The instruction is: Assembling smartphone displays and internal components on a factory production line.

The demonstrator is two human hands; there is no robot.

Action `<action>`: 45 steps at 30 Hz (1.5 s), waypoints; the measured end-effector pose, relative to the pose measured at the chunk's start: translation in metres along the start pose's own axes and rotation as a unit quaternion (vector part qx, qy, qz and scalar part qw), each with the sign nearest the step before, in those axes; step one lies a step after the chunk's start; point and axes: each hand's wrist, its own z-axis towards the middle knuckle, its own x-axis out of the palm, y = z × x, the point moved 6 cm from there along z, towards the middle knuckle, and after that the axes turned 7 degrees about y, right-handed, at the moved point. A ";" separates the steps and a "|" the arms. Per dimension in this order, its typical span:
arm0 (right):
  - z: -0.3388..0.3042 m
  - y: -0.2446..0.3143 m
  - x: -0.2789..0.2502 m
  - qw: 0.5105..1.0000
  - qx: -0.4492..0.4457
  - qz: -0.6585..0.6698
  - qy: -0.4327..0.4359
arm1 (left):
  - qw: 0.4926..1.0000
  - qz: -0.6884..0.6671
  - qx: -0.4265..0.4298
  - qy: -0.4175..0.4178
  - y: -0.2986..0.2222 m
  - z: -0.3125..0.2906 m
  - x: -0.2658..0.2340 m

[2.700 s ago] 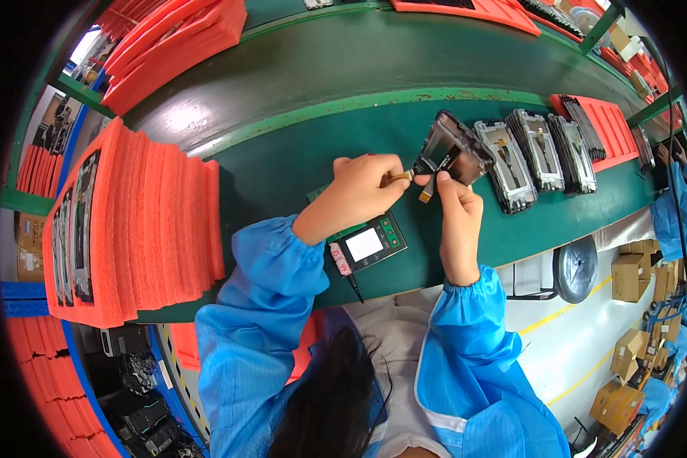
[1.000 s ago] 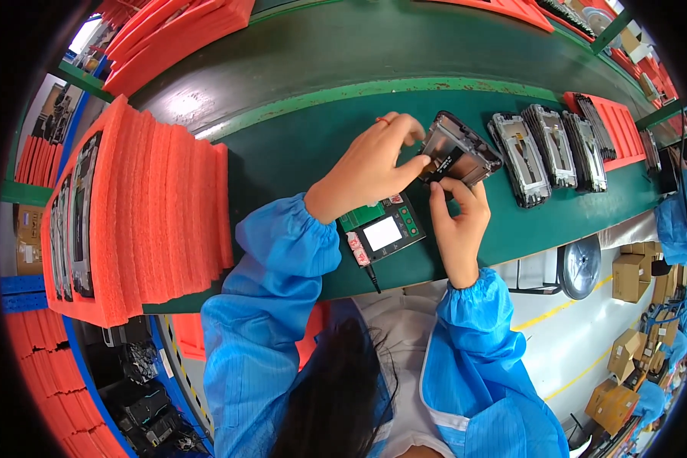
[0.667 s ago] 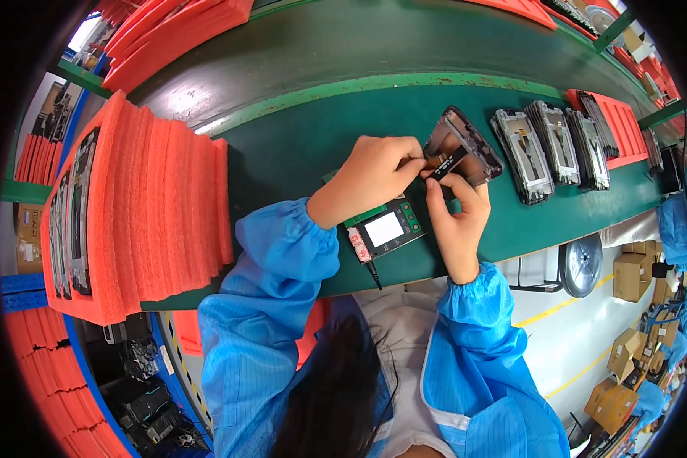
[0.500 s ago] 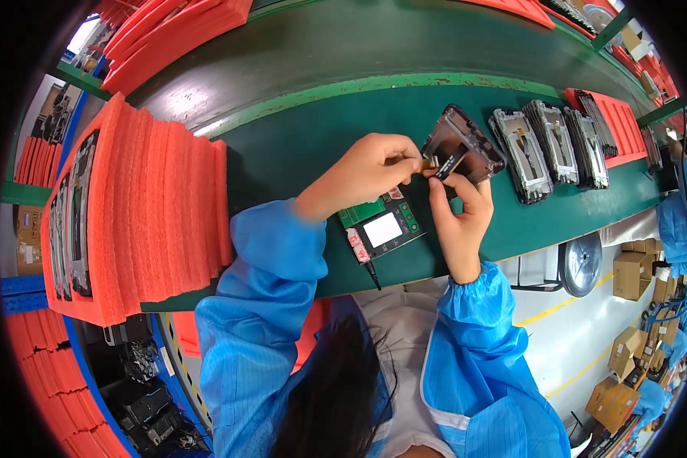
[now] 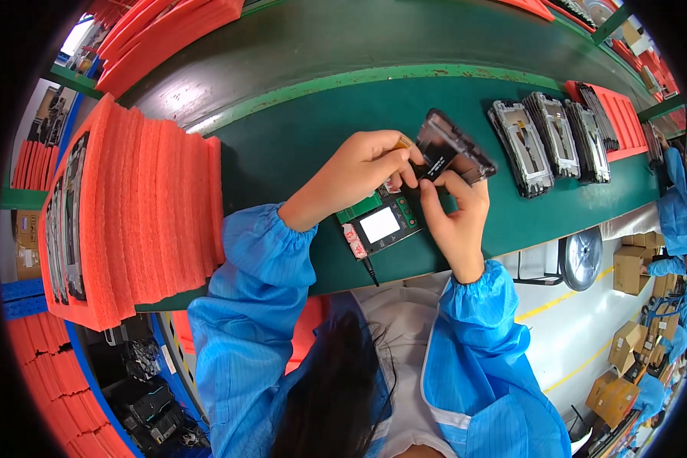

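A dark phone display assembly (image 5: 473, 146) with a clear frame is tilted up above the green bench. My right hand (image 5: 459, 217) grips its near edge between thumb and fingers. My left hand (image 5: 355, 172) is closed at the left side of the assembly, pinching a small gold-brown flex cable (image 5: 407, 143); its far end is hidden by the fingers. Just below the hands lies a black tester board (image 5: 390, 238) with a lit white screen (image 5: 379, 225), green circuit parts and a black cable (image 5: 370, 269) at its near edge.
Red foam trays (image 5: 160, 206) form a tall stack at left, with phone frames in the end one. Several rows of phone frames (image 5: 520, 145) stand at right beside a red foam tray (image 5: 622, 122). A round stool (image 5: 580, 261) and cardboard boxes (image 5: 630, 269) are beyond the bench's near edge.
The display assembly has turned and shifted slightly left in my right hand. My left hand has moved a little left, with the flex cable now angled up between its fingers.
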 end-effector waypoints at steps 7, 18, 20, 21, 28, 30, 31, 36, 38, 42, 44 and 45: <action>-0.001 -0.004 0.002 0.999 0.040 0.021 0.030 | 0.999 -0.042 0.016 -0.002 0.012 -0.003 -0.002; -0.013 -0.019 0.021 0.931 0.176 0.316 -0.043 | 0.979 0.177 0.082 -0.053 0.005 -0.019 0.015; -0.012 -0.015 0.022 0.927 0.171 0.330 -0.050 | 0.978 0.186 0.081 -0.053 0.008 -0.019 0.015; -0.012 -0.013 0.023 0.917 0.176 0.355 -0.049 | 0.976 0.194 0.082 -0.053 0.010 -0.019 0.015; -0.018 -0.017 0.028 0.907 0.178 0.378 -0.056 | 0.979 0.174 0.080 -0.071 0.012 -0.019 0.018; -0.020 -0.013 0.030 0.895 0.185 0.403 -0.051 | 0.977 0.175 0.093 -0.078 0.013 -0.019 0.017; -0.021 -0.013 0.031 0.889 0.189 0.415 -0.048 | 0.977 0.175 0.092 -0.078 0.013 -0.019 0.017; -0.018 -0.012 0.027 0.906 0.176 0.379 -0.065 | 0.975 0.185 0.092 -0.083 0.011 -0.018 0.018; -0.017 -0.009 0.026 0.908 0.169 0.375 -0.075 | 0.977 0.174 0.089 -0.088 0.010 -0.019 0.018; -0.017 -0.010 0.026 0.917 0.160 0.356 -0.078 | 0.972 0.187 0.101 -0.095 0.008 -0.019 0.019; -0.017 -0.008 0.026 0.921 0.157 0.349 -0.076 | 0.973 0.187 0.100 -0.096 0.009 -0.019 0.018; -0.017 -0.007 0.026 0.920 0.156 0.351 -0.077 | 0.973 0.186 0.098 -0.097 0.010 -0.018 0.017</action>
